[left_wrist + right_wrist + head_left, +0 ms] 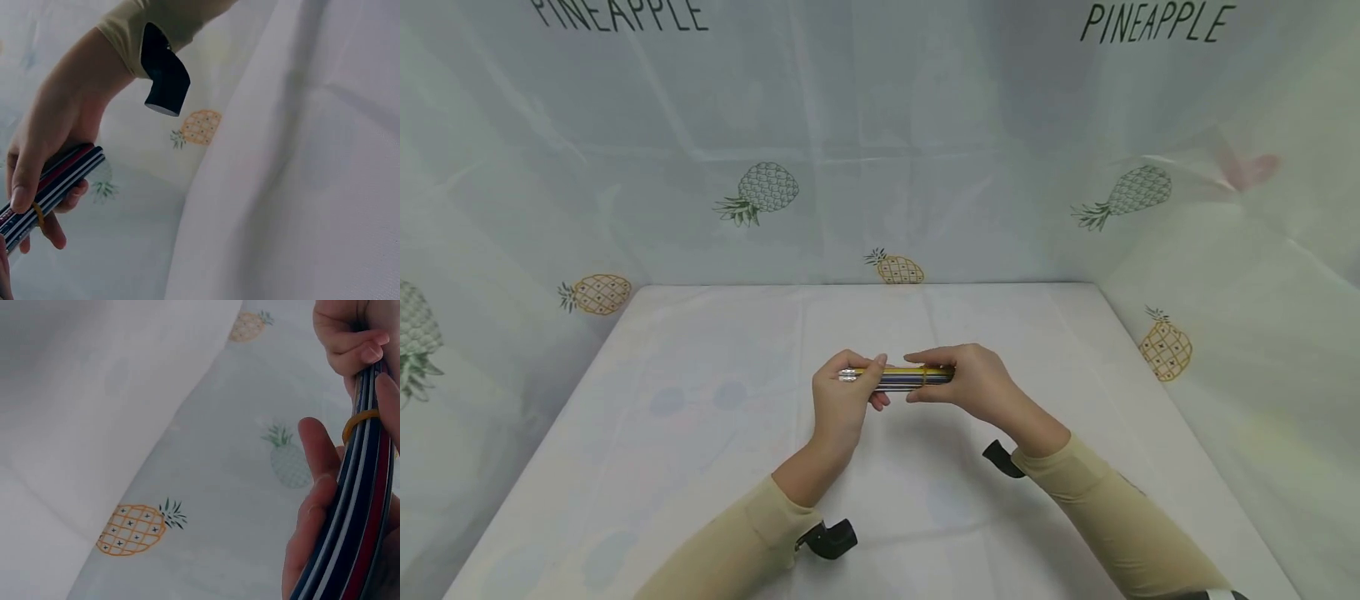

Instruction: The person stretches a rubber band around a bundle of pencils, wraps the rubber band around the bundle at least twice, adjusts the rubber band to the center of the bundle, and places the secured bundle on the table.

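Note:
A banded bundle of striped pencils (901,382) is held level above the table, with silvery ends at the left. My left hand (842,404) grips the left part, its thumb across the top. Around the right end, my right hand (981,383) holds the bundle between thumb and fingers, close to a yellow rubber band (924,377). In the left wrist view the right hand (53,134) wraps the bundle's dark, red and white pencils (69,169). The right wrist view shows the rubber band (359,424) around the pencils, between both hands.
A white cloth covers the table (715,467). Behind it and at both sides hangs a pale curtain (880,125) printed with pineapples. A black camera mount (831,539) sticks out from the left sleeve, another mount (1002,458) from the right sleeve.

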Motion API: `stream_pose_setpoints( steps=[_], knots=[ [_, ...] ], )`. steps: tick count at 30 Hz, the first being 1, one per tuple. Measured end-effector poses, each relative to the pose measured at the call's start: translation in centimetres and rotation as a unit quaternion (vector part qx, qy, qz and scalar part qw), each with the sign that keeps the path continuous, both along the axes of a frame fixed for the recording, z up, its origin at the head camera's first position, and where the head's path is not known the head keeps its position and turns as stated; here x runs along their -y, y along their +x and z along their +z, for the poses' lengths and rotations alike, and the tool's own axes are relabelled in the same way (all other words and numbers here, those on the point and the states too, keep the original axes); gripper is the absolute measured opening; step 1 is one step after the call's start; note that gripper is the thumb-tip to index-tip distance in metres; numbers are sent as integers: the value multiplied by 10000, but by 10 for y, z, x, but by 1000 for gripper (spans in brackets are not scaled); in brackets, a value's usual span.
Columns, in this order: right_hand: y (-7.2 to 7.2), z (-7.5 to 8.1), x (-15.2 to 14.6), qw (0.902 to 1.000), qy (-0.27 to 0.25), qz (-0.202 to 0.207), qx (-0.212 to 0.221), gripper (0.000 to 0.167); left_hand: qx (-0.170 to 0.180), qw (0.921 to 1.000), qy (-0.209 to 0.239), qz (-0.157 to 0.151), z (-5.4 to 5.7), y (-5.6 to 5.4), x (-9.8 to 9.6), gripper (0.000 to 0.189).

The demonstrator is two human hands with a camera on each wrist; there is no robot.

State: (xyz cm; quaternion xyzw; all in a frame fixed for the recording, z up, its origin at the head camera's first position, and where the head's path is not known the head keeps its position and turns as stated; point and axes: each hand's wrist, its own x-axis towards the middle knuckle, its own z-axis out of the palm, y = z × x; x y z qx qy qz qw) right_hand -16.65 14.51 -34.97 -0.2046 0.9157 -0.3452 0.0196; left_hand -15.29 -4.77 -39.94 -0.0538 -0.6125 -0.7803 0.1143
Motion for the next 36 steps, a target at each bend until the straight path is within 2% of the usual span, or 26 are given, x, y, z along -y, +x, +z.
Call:
stream_pose_setpoints(
  steps=[2, 7, 13, 18, 22, 28, 32, 34, 36],
  knots=[
    [-1, 1, -3, 9997, -172, 145, 117, 48, -11, 10000, 57, -33, 0, -1, 1, 21],
    [-2, 5, -10, 9957, -706, 398, 443, 26, 24, 9999, 102, 19, 0, -2, 4, 18],
    [0, 8, -9, 9955, -710, 494, 397, 20, 191, 9998, 61, 90, 0, -1, 3, 19],
    [2, 5, -7, 9953, -800, 521, 188, 24, 249, 9993, 103, 243, 1, 0, 1, 20],
    [4, 1, -4, 9960, -658, 598, -130, 28, 140, 9997, -16, 205, 2, 3, -1, 20],
    [6, -4, -3, 9952, 28, 620, -756, 34, 48, 9998, -197, 73, 1, 4, -2, 19],
    [6, -7, -7, 9933, 349, 583, -933, 41, 103, 9997, -222, 72, -1, 2, 0, 19],
    [7, -8, -10, 9937, 304, 527, -937, 39, 185, 9995, -176, 161, -2, 0, 3, 19],
    [7, -9, -13, 9955, 18, 421, -847, 34, 270, 9989, -170, 342, -3, -1, 6, 20]
  ],
)
